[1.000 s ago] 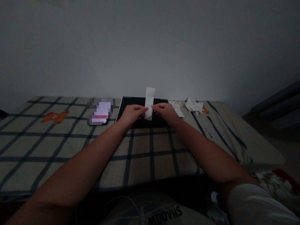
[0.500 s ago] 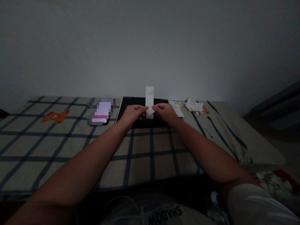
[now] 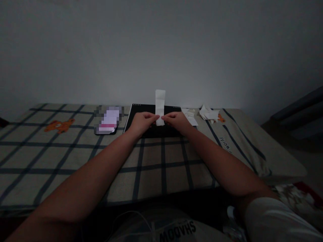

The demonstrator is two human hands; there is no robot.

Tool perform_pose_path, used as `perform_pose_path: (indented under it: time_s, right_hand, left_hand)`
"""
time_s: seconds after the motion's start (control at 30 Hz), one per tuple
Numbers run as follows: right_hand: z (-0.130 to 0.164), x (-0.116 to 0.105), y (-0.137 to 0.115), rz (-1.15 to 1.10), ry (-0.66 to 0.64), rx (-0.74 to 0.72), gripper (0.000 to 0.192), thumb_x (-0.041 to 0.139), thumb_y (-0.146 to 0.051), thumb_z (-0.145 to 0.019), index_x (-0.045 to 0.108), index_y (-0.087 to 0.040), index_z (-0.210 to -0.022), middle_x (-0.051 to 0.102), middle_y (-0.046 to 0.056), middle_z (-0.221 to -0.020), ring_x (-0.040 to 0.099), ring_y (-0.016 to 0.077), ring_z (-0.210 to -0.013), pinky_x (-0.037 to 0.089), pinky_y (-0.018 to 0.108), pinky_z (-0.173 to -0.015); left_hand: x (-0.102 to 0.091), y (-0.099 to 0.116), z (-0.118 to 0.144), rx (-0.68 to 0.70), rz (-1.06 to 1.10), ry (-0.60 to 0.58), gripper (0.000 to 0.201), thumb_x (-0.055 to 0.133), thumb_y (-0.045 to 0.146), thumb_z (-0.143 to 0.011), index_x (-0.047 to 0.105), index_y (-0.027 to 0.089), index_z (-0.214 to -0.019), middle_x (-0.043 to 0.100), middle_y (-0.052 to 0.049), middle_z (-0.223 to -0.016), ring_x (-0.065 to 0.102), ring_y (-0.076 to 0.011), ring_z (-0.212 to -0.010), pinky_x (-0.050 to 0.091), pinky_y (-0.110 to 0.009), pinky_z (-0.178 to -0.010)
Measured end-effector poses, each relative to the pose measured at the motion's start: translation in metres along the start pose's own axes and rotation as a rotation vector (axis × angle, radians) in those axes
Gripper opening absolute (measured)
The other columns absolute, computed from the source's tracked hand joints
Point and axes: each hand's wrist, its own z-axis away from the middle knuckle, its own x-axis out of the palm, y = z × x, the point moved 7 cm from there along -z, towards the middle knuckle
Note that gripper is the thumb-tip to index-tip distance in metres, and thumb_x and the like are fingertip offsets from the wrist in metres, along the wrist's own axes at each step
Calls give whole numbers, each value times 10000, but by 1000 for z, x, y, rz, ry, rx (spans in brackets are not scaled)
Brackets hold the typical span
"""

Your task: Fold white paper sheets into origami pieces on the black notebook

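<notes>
Both hands are up at the middle of the view, and each one is pinched shut on the same white paper strip [image 3: 160, 107]: the left hand [image 3: 141, 122] nips its lower left edge between thumb and fingers, the right hand [image 3: 176, 121] nips the lower right edge, fingertips almost meeting across the paper. The strip stands upright between them, its top end rising above the knuckles against the pale wall, its bottom end poking out just below the fingers. Right under the hands lies a black board [image 3: 171, 109], flat on the checked bed cover [image 3: 75, 158] with its dark grid lines. To the right of the board, just beside it, sits a loose heap of white paper scraps [image 3: 208, 113]. To the left of the board lies a small flat thing, blurred out [image 3: 109, 120], and farther left an orange bear print [image 3: 60, 126] shows on the cover. Light is low throughout.
</notes>
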Motion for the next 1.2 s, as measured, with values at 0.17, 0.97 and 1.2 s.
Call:
perform_pose_path:
  time_s: [0.17,0.97,1.2]
  right_hand:
    - [1,-5,-4,51,49,-32,325,643,-473,-765,729,-160,-781,649,19,-674,512,120,-598,372,266,-572]
    - [-2,-5,8,-12,63,30,328,687,-460,-728,740,-147,-812,648,17,-662,507,106,-572,381,257,-559]
    - [-2,-5,9,-33,64,44,345,682,-477,-739,735,-146,-822,626,11,-636,481,97,-543,350,248,-521]
  left_hand:
    - [5,1,1,-31,65,-56,280,754,427,-690,717,156,-750,655,-29,-678,519,-100,-550,388,-229,-501]
    - [10,2,2,-29,-5,-122,219,680,362,-771,696,146,-733,628,-18,-657,479,-86,-521,366,-218,-494]
    - [12,0,4,-104,31,-131,196,718,344,-741,716,148,-732,670,-44,-694,542,-112,-600,376,-225,-510]
